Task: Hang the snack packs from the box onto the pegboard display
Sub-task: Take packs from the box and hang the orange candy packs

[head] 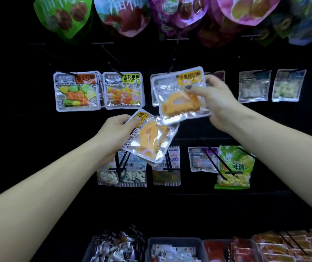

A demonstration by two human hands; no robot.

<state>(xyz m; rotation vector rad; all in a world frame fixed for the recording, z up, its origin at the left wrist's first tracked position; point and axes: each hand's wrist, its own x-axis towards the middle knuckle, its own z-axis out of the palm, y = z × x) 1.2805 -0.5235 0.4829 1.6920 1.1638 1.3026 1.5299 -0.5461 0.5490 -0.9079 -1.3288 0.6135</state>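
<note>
My right hand (214, 99) grips a clear snack pack of orange candy (179, 95) by its yellow-labelled top right corner, holding it up against the black pegboard (189, 121) just below a black peg (173, 59). Another pack hangs behind it, mostly hidden. My left hand (116, 133) holds a second orange candy pack (149, 138), tilted, lower and to the left, its upper edge tucked under the first pack. No source box can be made out with certainty.
Hanging packs fill the middle row: mixed colour cubes (76, 91), orange beans (123, 90), pale candies (254, 86). Large bags (121, 14) hang above. A lower row holds small packs and a green durian bag (233, 167). Bins of snacks (174, 250) sit at the bottom.
</note>
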